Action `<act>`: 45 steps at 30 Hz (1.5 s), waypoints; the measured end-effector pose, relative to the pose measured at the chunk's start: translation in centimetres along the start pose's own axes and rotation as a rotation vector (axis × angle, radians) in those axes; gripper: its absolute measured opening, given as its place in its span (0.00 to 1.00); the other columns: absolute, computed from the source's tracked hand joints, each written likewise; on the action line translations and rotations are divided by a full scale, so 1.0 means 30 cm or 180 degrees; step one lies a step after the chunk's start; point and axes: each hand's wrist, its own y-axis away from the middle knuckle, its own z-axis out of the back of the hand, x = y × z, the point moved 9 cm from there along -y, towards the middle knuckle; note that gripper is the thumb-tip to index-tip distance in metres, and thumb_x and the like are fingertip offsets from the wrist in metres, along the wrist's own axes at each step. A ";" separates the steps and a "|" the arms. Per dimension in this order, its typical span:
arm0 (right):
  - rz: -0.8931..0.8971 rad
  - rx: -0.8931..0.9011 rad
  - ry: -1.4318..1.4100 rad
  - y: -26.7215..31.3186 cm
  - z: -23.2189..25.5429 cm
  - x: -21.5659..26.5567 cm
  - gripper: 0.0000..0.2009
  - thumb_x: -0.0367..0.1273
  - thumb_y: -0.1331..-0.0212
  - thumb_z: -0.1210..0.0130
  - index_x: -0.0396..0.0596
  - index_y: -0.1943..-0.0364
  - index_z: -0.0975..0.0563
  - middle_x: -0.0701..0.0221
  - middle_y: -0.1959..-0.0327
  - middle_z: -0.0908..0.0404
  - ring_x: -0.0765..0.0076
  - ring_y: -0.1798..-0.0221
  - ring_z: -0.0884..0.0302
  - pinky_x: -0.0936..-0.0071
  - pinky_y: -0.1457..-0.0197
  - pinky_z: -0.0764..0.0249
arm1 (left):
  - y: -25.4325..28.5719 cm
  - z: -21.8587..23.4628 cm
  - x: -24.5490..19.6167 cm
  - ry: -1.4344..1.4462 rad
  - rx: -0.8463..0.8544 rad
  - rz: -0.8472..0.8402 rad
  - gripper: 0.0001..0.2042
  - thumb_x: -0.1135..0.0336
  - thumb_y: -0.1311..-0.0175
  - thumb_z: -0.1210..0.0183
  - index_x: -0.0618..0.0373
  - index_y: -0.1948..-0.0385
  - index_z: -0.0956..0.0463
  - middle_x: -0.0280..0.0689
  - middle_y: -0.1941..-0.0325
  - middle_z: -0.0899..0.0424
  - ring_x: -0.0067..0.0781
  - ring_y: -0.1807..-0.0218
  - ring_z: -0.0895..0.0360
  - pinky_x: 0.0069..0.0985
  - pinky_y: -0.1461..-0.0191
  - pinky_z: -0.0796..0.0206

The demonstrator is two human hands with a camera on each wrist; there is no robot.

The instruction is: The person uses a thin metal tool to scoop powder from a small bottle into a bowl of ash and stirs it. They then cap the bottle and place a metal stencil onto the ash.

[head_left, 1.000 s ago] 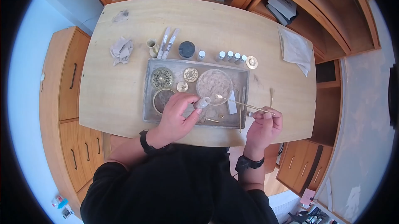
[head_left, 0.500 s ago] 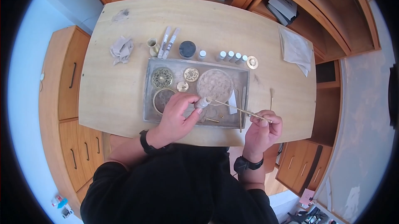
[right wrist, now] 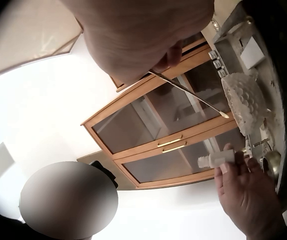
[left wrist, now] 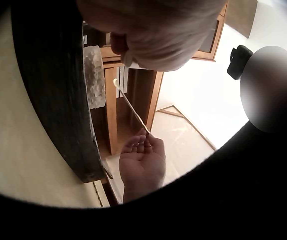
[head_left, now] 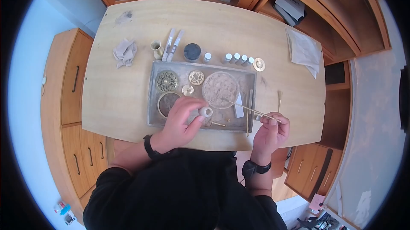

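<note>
Left hand [head_left: 183, 121]: the grip pinches the vial [head_left: 206, 111] between thumb and fingers. The vial is roughly upright, its open mouth uppermost, above the near part of the tray [head_left: 203, 64]. Its contents cannot be determined.

Right hand [head_left: 270, 135]: the grip pinches the rear end of the spoon [head_left: 250, 109], thumb against fingers. The spoon slopes down and leftward; its tip is above the dish [head_left: 220, 85] and apart from the vial.

Tray, left side: the pierced lid [head_left: 166, 80] lies beyond the brass bowl [head_left: 168, 103]. Two discs, the large disc [head_left: 196, 77] and the small disc [head_left: 187, 90], lie between the lid and the dish. Tray, right side: the white block [head_left: 238, 105] lies beside the dish, near the thin rods [head_left: 250, 99].

Bench [head_left: 124, 117]: the black jar [head_left: 192, 52], brass vase [head_left: 156, 50] and capped bottles [head_left: 236, 58] stand beyond the tray. The brush [head_left: 279, 101] lies to its right, the crumpled cloth [head_left: 125, 53] to its left.
</note>
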 end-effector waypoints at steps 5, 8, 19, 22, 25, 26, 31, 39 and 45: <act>-0.0038 -0.0048 0.0209 0.007 0.021 -0.022 0.03 0.24 0.28 0.44 0.40 0.56 0.24 0.60 0.63 0.20 0.69 0.63 0.24 0.69 0.54 0.22 | 0.011 0.009 0.016 0.0492 -0.0052 0.0120 0.15 0.75 0.35 0.38 0.59 0.47 0.22 0.41 0.46 0.15 0.48 0.44 0.20 0.40 0.37 0.30; -0.0014 -0.0070 0.0278 0.009 0.020 -0.018 0.03 0.24 0.28 0.44 0.40 0.56 0.24 0.60 0.62 0.20 0.69 0.63 0.23 0.70 0.54 0.22 | 0.020 -0.004 0.028 0.0869 -0.0012 0.0270 0.14 0.74 0.33 0.39 0.60 0.46 0.22 0.41 0.45 0.15 0.46 0.44 0.20 0.40 0.37 0.30; 0.0055 -0.0053 0.0429 0.014 0.012 -0.005 0.03 0.24 0.29 0.43 0.39 0.56 0.24 0.60 0.62 0.19 0.69 0.64 0.21 0.72 0.55 0.22 | 0.009 -0.010 0.035 0.0883 -0.0001 0.0316 0.13 0.74 0.30 0.41 0.62 0.46 0.23 0.43 0.46 0.16 0.40 0.45 0.20 0.35 0.37 0.31; 0.0017 0.0103 0.0524 0.012 -0.002 -0.007 0.03 0.23 0.30 0.43 0.39 0.57 0.24 0.60 0.62 0.19 0.69 0.64 0.21 0.72 0.56 0.22 | 0.023 -0.009 0.072 0.1033 -0.0196 0.0651 0.13 0.74 0.29 0.41 0.62 0.45 0.23 0.42 0.46 0.17 0.38 0.45 0.20 0.33 0.37 0.31; 0.0007 0.0110 0.0434 0.014 -0.007 -0.009 0.03 0.23 0.31 0.43 0.39 0.57 0.24 0.60 0.62 0.19 0.70 0.64 0.21 0.73 0.56 0.21 | 0.020 0.000 0.086 0.0921 -0.0182 0.0635 0.14 0.74 0.29 0.41 0.62 0.44 0.23 0.42 0.46 0.17 0.36 0.45 0.20 0.33 0.37 0.31; -0.0046 0.0152 0.0436 0.014 -0.009 -0.015 0.03 0.22 0.31 0.43 0.40 0.57 0.24 0.60 0.61 0.18 0.71 0.64 0.20 0.74 0.55 0.21 | 0.021 0.001 0.088 0.0900 -0.0192 0.0657 0.14 0.74 0.29 0.41 0.62 0.44 0.23 0.42 0.46 0.17 0.36 0.45 0.20 0.33 0.37 0.31; -0.0193 0.0267 0.0348 0.022 -0.025 -0.038 0.03 0.21 0.30 0.43 0.39 0.57 0.24 0.61 0.59 0.17 0.72 0.62 0.19 0.76 0.55 0.21 | 0.021 0.003 0.090 0.0862 -0.0179 0.0734 0.14 0.73 0.29 0.40 0.62 0.44 0.23 0.41 0.47 0.18 0.35 0.46 0.21 0.32 0.37 0.31; -0.0311 0.0159 0.0205 0.028 -0.056 -0.058 0.02 0.22 0.29 0.43 0.39 0.57 0.23 0.61 0.59 0.16 0.72 0.64 0.17 0.77 0.55 0.20 | 0.021 0.003 0.092 0.0766 -0.0152 0.0759 0.14 0.73 0.29 0.40 0.61 0.43 0.23 0.41 0.47 0.17 0.35 0.46 0.20 0.32 0.39 0.31; -0.0563 0.0098 0.0324 0.028 -0.048 -0.108 0.05 0.26 0.29 0.40 0.39 0.56 0.21 0.62 0.60 0.16 0.71 0.65 0.18 0.70 0.57 0.18 | 0.020 0.005 0.093 0.0701 -0.0194 0.0745 0.14 0.72 0.29 0.40 0.61 0.44 0.22 0.40 0.48 0.17 0.34 0.47 0.20 0.31 0.41 0.31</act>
